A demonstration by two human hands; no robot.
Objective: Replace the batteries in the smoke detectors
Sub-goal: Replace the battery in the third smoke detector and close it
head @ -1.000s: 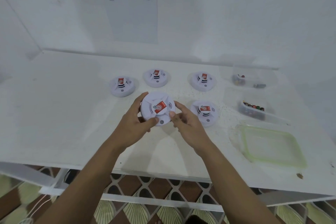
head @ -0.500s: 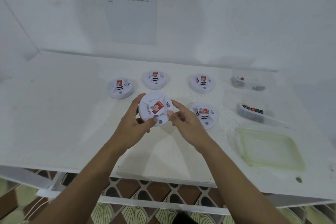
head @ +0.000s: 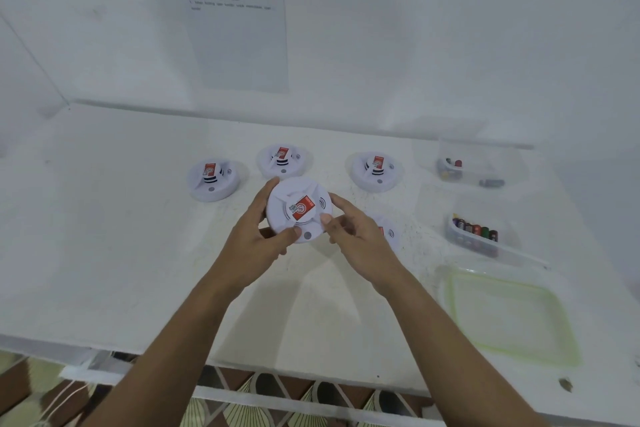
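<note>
Near you on the right of the white table (head: pixel 104 236) a green-rimmed lid (head: pixel 509 315) lies flat. At the middle your left hand (head: pixel 256 246) and right hand (head: pixel 360 239) both grip one smoke detector (head: pixel 298 210), tilted toward you, fingers curled round its rim and thumbs on its face. Your right hand partly hides a second detector (head: pixel 389 232), with a tray of batteries (head: pixel 474 234) to its right; farther back sit three more detectors (head: pixel 282 161) in a row, a clear box (head: pixel 464 166) with a few batteries at far right, and a printed sheet (head: pixel 235 17) on the wall.

A staged task station: flat white table (head: pixel 104 253) against bare white walls (head: pixel 450 28), printed instruction sheet (head: pixel 239 38) taped above.
</note>
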